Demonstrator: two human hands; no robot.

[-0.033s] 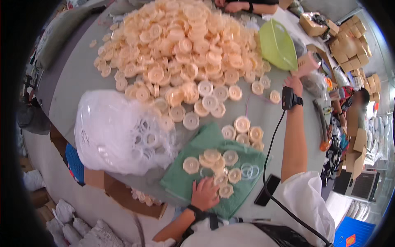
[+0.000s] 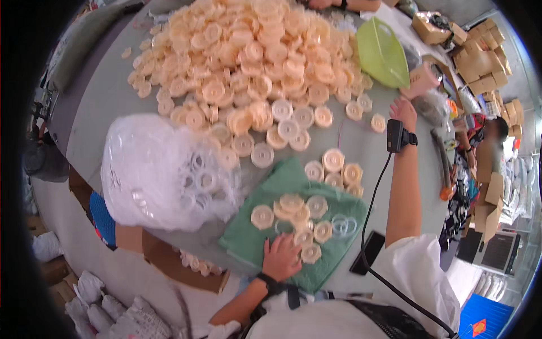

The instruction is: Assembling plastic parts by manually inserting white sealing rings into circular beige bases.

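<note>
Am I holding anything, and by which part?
Nothing visibly: your left hand is palm-down over the green sheet; your right hand is beside the pink container, contact unclear.

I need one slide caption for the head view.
Left hand on a green cloth with pale discs, right hand near a pink container, a big pile of discs beyond.

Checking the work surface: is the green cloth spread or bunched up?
The green cloth is spread: it lies mostly flat, with pale discs and the left hand on it.
</note>
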